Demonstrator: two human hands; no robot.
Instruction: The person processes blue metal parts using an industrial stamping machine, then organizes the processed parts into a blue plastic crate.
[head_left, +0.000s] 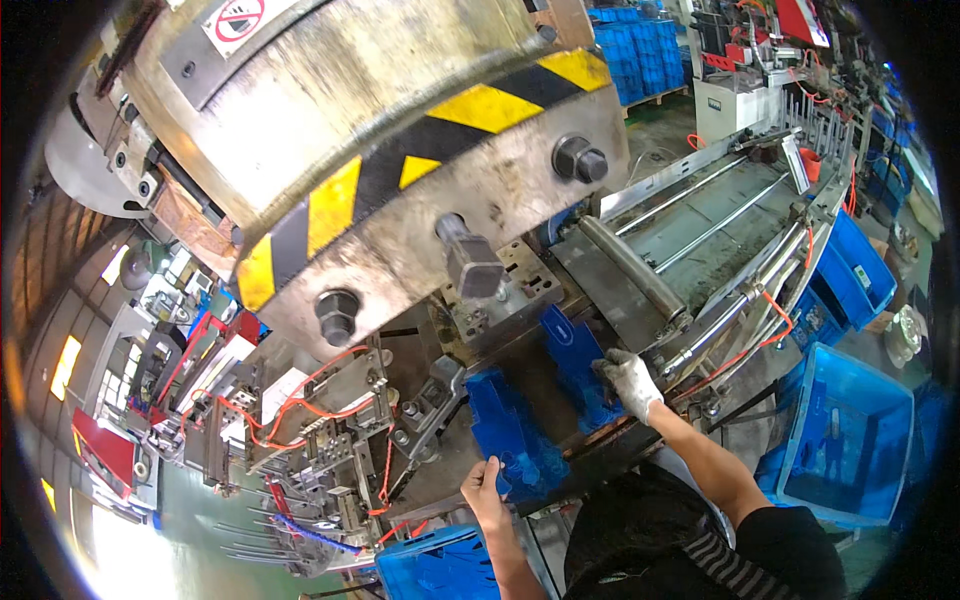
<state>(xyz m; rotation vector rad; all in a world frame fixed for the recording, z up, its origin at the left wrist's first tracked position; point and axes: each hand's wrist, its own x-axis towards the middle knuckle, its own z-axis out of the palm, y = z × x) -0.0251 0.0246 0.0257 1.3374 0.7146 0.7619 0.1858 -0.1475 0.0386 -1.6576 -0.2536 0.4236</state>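
My bare left hand (487, 490) is closed in a pinch at the near edge of the left blue flat pieces (505, 425), with a bit of blue at its fingertips. These pieces have stepped edges and lie in an overlapping pile on the dark press table. My right hand (630, 384), in a white glove with darkened fingertips, is at the right edge of a second group of blue pieces (572, 350). Its fingers are curled, and what they hold, if anything, is hidden. Beyond the pieces sits a metal die block (510, 290) with holes, under the press ram (430, 225).
The ram's striped front and large bolts (470, 265) overhang the far side of the table. A conveyor frame with a roller (632, 268) adjoins at right. Blue bins stand at right (850, 430) and lower left (435, 565). At left are a metal fixture and orange hoses (290, 405).
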